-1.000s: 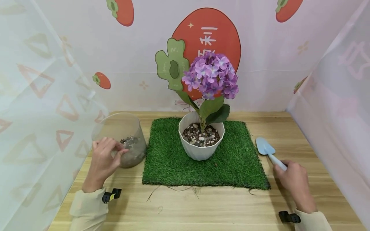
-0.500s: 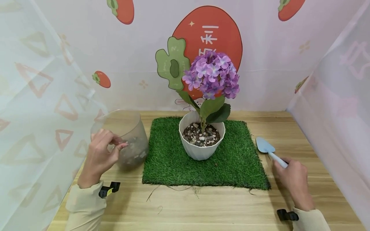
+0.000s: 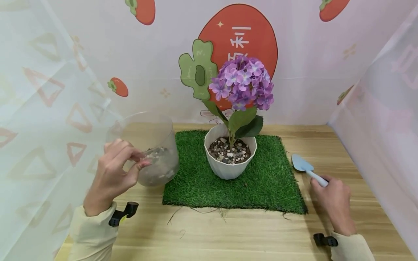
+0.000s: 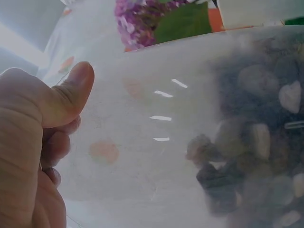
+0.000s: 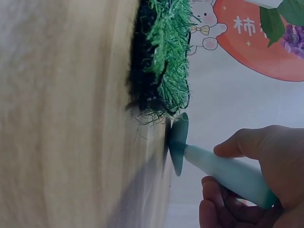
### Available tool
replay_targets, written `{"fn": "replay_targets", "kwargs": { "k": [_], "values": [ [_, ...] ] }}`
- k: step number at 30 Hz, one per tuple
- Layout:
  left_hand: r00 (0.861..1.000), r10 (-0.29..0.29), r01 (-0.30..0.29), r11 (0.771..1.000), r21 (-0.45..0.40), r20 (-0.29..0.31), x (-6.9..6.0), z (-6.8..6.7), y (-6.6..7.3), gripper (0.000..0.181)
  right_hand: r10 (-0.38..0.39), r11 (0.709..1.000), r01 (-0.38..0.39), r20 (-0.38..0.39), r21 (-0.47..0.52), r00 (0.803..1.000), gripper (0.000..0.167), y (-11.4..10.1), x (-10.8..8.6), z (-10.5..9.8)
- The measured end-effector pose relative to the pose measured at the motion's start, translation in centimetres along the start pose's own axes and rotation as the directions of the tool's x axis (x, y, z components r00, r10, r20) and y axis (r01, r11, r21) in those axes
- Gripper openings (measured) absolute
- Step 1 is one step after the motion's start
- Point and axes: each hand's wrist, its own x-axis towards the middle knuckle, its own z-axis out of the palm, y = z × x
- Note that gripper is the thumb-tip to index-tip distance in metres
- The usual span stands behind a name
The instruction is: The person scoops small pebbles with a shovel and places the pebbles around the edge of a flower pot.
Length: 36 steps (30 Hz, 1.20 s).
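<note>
My left hand (image 3: 114,170) pinches the near rim of a clear plastic tub (image 3: 160,154), whose right side overlaps the left edge of the grass mat in the head view. Pebbles (image 4: 251,152) lie in the tub, blurred through its wall in the left wrist view. Over at the right, my right hand (image 3: 334,203) grips the handle of a light blue trowel (image 3: 302,164). Its blade is low by the table, close to the mat's corner in the right wrist view. A purple hydrangea (image 3: 243,83) stands upright in a white pot (image 3: 228,168) between the hands.
The pot sits on a green artificial grass mat (image 3: 202,192) on the wooden table (image 3: 248,232). Soil and small stones (image 3: 230,154) fill it around the stem. Printed cloth walls (image 3: 310,65) enclose the back and both sides.
My left hand has shifted the tub to the right, from the bare table to over the mat's left edge; it appears raised. The right hand and trowel stay nearly still.
</note>
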Motion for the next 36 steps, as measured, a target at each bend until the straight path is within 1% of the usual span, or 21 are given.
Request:
{"fn": "replay_targets", "kwargs": {
  "k": [4,8,13,18,21,23,27,31,36],
  "values": [
    [0.999,0.046,-0.047,0.998,-0.045,-0.022,0.7,0.5,1.4,0.049,-0.002,1.0,0.002,-0.021,0.013,1.0,0.041,-0.2,0.1,-0.1],
    [0.994,0.085,-0.091,0.992,-0.09,-0.062,0.6,1.3,2.6,0.047,-0.01,1.0,0.011,-0.048,0.015,0.999,0.041,-0.3,0.3,-0.3],
    [0.986,0.139,-0.15,0.981,-0.126,-0.09,-0.4,2.9,3.7,0.043,-0.029,0.999,0.03,-0.091,0.013,0.995,0.038,-0.4,0.3,-0.4],
    [0.974,0.189,-0.205,0.97,-0.131,-0.125,-1.7,4.3,4.8,0.039,-0.04,0.999,0.042,-0.113,0.016,0.993,0.037,-0.5,0.2,-0.4],
    [0.967,0.217,-0.233,0.965,-0.123,-0.133,-2.5,5.0,5.6,0.037,-0.046,0.999,0.049,-0.123,0.021,0.991,0.038,-0.5,0.1,-0.6],
    [0.964,0.231,-0.246,0.962,-0.116,-0.13,-3.0,5.4,6.1,0.035,-0.056,0.998,0.059,-0.144,0.015,0.988,0.037,-0.6,0.1,-0.7],
    [0.966,0.24,-0.251,0.961,-0.12,-0.099,-4.1,6.1,7.0,0.033,-0.068,0.998,0.069,-0.171,0.002,0.983,0.034,-0.6,0.1,-0.8],
    [0.969,0.237,-0.244,0.96,-0.137,-0.062,-5.1,6.8,7.4,0.031,-0.076,0.997,0.076,-0.179,-0.005,0.981,0.033,-0.7,0.0,-0.7],
    [0.974,0.225,-0.225,0.96,-0.166,-0.019,-6.3,7.2,7.7,0.031,-0.09,0.996,0.093,-0.197,0.003,0.976,0.033,-0.8,-0.3,-0.7]
  ]
}}
